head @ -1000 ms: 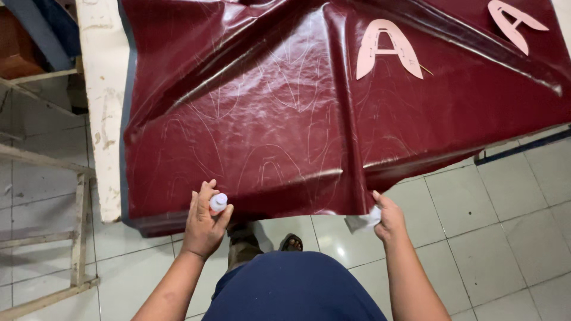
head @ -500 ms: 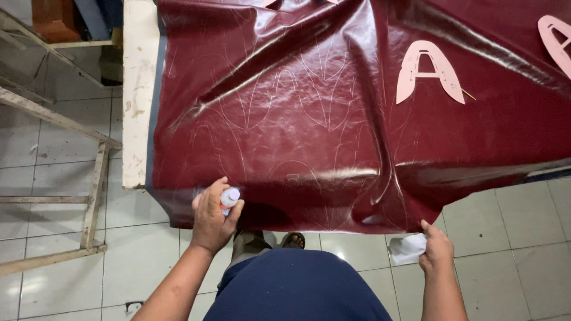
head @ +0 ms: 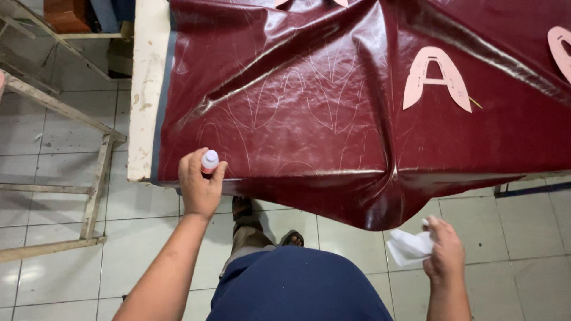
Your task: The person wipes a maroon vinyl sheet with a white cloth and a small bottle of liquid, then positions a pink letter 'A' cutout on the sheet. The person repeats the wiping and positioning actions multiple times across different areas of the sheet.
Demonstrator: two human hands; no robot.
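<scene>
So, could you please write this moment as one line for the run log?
left hand: holds small white-capped bottle at table edge | right hand: holds white cloth below table | dark red leather sheet: chalk-marked, overhangs edge | pink pattern piece: on sheet

The person wears a dark navy top that shows as a broad, rounded mass at the bottom middle of the head view, with no print or marking visible on it. Both forearms are bare down to the left hand [head: 199, 187] and the right hand [head: 445, 252], with no sleeve, watch or glove showing. Below the top, a greyish-brown trouser leg runs down to dark open sandals on the feet.
</scene>
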